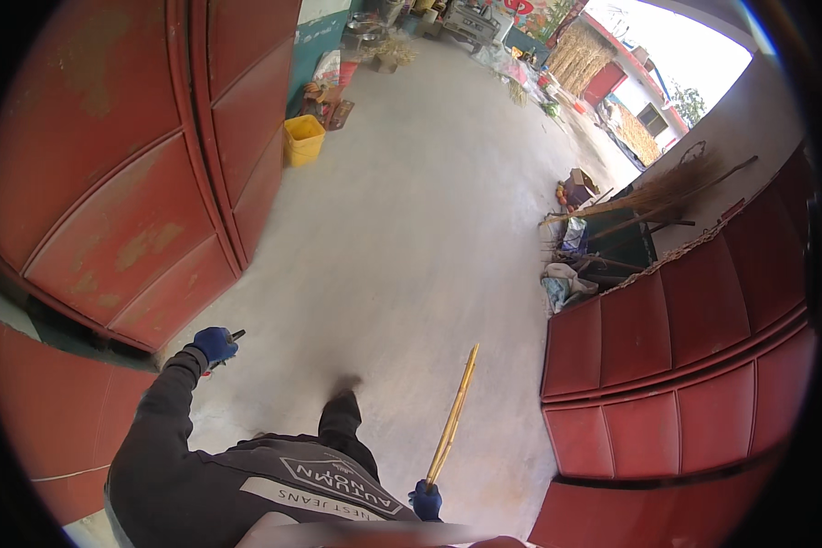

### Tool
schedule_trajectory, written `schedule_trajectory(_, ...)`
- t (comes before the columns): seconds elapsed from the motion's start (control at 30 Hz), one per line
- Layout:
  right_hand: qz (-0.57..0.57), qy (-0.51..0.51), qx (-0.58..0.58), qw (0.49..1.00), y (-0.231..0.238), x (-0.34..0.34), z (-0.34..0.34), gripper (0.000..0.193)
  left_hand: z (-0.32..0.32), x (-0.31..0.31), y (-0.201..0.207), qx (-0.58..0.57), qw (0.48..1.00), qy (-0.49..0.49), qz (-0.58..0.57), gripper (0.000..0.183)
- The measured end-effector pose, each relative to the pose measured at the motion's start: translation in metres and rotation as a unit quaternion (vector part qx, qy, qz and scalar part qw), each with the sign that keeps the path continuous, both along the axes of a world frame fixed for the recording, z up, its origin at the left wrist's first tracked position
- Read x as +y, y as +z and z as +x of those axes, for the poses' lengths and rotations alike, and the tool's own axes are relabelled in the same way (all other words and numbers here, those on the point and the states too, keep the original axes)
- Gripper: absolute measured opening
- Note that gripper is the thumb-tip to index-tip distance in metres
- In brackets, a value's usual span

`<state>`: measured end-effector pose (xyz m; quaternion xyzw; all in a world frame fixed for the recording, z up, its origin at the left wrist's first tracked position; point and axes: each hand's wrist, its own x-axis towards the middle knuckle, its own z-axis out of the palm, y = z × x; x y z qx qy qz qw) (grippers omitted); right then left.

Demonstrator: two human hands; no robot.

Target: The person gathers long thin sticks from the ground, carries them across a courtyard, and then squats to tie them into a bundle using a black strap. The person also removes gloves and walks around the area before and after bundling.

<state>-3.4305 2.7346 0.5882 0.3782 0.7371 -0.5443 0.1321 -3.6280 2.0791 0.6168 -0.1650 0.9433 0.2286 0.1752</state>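
Slim, nearly straight and golden tan with darker marks along their length, the stalks (453,411) slant up above the pale floor (402,228), their lower ends grasped in the blue-gloved right hand (426,500). The blue-gloved left hand (215,344) is clenched around a small dark tool (238,335), near the red metal door (128,237).

Sticks (453,416) in R hand (426,501), btwn L gate (132,219) w/ bucket (303,142) beside & R gate (644,434) w/ broom (676,189) beyond.
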Motion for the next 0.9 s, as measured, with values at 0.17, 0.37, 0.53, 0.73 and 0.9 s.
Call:
schedule_trajectory(0.17,0.047,-0.003,-0.01,0.999,-0.023,0.039,-0.147,0.021,-0.093,0.08,0.02,-0.096,0.992,-0.037,0.073,0.031)
schedule_trajectory(0.37,0.088,0.067,-0.036,0.993,-0.038,0.097,-0.33,0.024,-0.167,0.122,-0.007,-0.247,0.966,-0.049,0.054,0.034)
schedule_trajectory(0.53,0.068,0.059,-0.017,0.996,-0.103,0.137,-0.476,0.028,-0.286,0.126,-0.05,-0.28,0.951,-0.124,0.035,0.038)
schedule_trajectory(0.73,0.11,0.106,-0.005,0.988,-0.152,0.196,-0.638,0.037,-0.566,0.132,-0.037,-0.31,0.946,-0.037,0.091,0.035)
schedule_trajectory(0.9,0.085,-0.041,0.103,0.99,-0.105,0.164,-0.77,0.017,-0.82,0.172,0.01,-0.091,0.986,-0.131,0.042,0.028)
